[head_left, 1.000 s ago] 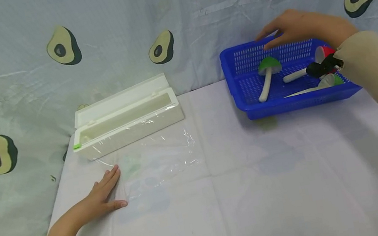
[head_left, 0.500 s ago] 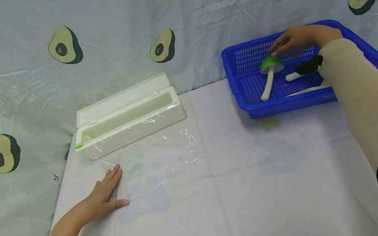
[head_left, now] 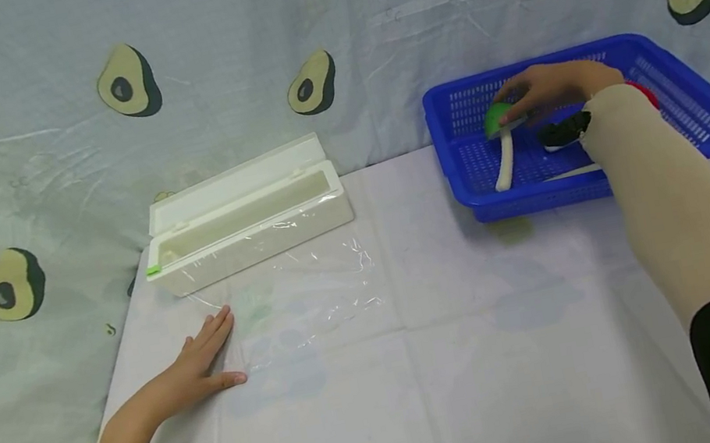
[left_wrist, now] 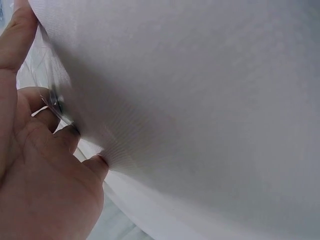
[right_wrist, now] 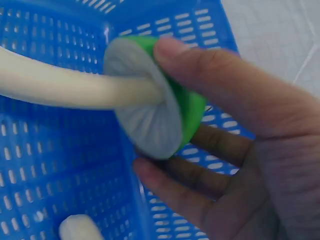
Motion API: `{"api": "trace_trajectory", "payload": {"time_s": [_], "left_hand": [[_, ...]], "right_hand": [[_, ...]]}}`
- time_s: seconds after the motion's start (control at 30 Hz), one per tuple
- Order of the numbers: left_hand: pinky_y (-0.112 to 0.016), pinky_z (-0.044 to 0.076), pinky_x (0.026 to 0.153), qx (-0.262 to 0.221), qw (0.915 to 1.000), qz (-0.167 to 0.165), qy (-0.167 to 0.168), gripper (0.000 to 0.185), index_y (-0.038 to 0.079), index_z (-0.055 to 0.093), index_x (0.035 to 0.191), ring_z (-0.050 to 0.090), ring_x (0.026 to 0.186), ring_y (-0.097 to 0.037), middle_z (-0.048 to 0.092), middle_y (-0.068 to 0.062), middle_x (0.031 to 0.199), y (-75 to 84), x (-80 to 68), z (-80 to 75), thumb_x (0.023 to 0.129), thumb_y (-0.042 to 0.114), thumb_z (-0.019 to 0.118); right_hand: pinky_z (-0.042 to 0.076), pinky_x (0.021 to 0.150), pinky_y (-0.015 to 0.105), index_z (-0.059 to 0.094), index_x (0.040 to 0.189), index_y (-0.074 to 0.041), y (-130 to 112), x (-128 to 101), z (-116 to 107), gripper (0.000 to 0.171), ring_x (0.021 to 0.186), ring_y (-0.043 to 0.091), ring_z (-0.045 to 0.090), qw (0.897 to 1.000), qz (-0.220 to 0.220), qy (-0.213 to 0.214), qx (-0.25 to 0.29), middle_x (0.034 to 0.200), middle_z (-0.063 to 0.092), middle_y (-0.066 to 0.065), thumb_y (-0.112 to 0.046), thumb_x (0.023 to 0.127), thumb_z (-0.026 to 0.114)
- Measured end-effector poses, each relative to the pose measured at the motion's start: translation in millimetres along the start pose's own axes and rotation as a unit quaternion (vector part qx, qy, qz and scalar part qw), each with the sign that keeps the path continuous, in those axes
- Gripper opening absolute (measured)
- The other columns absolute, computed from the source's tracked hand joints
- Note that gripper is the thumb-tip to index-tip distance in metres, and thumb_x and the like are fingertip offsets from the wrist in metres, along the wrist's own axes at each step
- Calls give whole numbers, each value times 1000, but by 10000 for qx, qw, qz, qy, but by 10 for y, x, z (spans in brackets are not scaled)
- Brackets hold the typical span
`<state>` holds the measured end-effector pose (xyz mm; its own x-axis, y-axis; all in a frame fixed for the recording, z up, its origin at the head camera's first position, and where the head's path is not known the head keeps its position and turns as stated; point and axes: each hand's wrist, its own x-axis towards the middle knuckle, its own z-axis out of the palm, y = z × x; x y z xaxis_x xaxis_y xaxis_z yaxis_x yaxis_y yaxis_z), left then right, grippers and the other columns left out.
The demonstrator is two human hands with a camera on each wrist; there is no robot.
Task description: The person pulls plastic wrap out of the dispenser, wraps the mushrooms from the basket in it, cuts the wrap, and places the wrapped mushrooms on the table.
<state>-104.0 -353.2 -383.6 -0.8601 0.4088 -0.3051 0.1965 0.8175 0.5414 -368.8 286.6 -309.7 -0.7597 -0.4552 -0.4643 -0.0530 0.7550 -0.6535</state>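
Right hand [head_left: 555, 85] pinches mushroom [right_wrist: 132, 96] near left edge of basket [head_left: 537, 201] — judged light, stiff, best held by cap [right_wrist: 191, 114] — left hand [head_left: 188, 376] spread on surface [head_left: 484, 389].

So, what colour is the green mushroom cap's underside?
Pale grey; the underside shows best in the right wrist view.

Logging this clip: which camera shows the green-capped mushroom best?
The right wrist view: the green-capped mushroom is close up, underside visible, right grip at its cap, though the stem leaves the frame. The head view shows it small, cap partly covered; the left wrist view omits it.
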Motion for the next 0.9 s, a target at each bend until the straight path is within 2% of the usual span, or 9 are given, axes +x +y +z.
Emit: {"api": "trace_trajectory", "payload": {"time_s": [0.1, 0.23, 0.3, 0.4, 0.6, 0.73, 0.83, 0.9], "left_hand": [[-73, -6, 114, 6, 10000, 0, -1, 103, -8, 13, 159, -5, 150, -54, 3, -29, 166, -8, 8, -1, 89, 31, 78], [-73, -6, 114, 7, 10000, -7, -15, 104, -8, 13, 159, -5, 150, -54, 3, -29, 166, -13, 14, -5, 89, 31, 78], [-73, -5, 114, 10, 10000, -2, -15, 104, -8, 13, 159, -5, 150, -54, 2, -29, 166, -15, 15, -7, 89, 31, 78], [-73, -5, 114, 14, 10000, 0, -4, 104, -8, 12, 159, -5, 150, -54, 2, -29, 166, -18, 14, -7, 89, 31, 78], [-74, -6, 114, -38, 10000, -15, 27, 104, -9, 12, 159, -5, 150, -55, 3, -29, 166, -12, -2, 2, 89, 30, 78], [-74, -6, 114, -33, 10000, 56, 28, 103, -9, 13, 158, -5, 150, -54, 3, -29, 166, -17, 0, 16, 89, 31, 78], [-74, -6, 114, 2, 10000, 57, 58, 103, -8, 13, 159, -6, 150, -54, 3, -28, 167, -20, 1, 20, 90, 33, 77], [-74, -6, 114, 9, 10000, 43, 68, 103, -8, 13, 159, -6, 150, -53, 3, -28, 167, -20, -3, 23, 90, 33, 77]], "right_hand": [[36, 113, 61, 28, 160, -6, -79, -9, -16, 79, 139, 45, 38, 9987, -162, 316, -373, 160, 25, 26, -40, 99, 66], [28, 114, 66, 33, 160, -13, -267, -43, -87, 76, 141, 46, 30, 9929, -466, 682, -857, 164, 21, 25, -39, 98, 68], [32, 110, 65, 36, 159, -14, -376, -51, -120, 73, 135, 46, 35, 9869, -672, 827, -1210, 159, 29, 26, -36, 97, 70], [38, 104, 63, 41, 155, -10, -527, -37, -132, 72, 127, 45, 43, 9700, -980, 949, -2013, 149, 40, 29, -32, 95, 73], [43, 103, 59, 50, 143, 0, -621, 122, 19, 74, 124, 43, 52, 9445, -1535, 605, -2841, 140, 53, 27, -32, 86, 83], [40, 106, 62, 54, 145, -7, -578, 214, 146, 68, 129, 43, 47, 9495, -1418, 143, -2796, 144, 50, 25, -32, 88, 81], [36, 109, 65, 51, 150, -13, -526, 259, 200, 66, 134, 45, 40, 9560, -1264, -211, -2638, 149, 44, 26, -30, 92, 78], [36, 109, 66, 48, 152, -13, -471, 283, 219, 68, 135, 48, 39, 9560, -1322, -352, -2594, 150, 42, 29, -28, 92, 77]]}}
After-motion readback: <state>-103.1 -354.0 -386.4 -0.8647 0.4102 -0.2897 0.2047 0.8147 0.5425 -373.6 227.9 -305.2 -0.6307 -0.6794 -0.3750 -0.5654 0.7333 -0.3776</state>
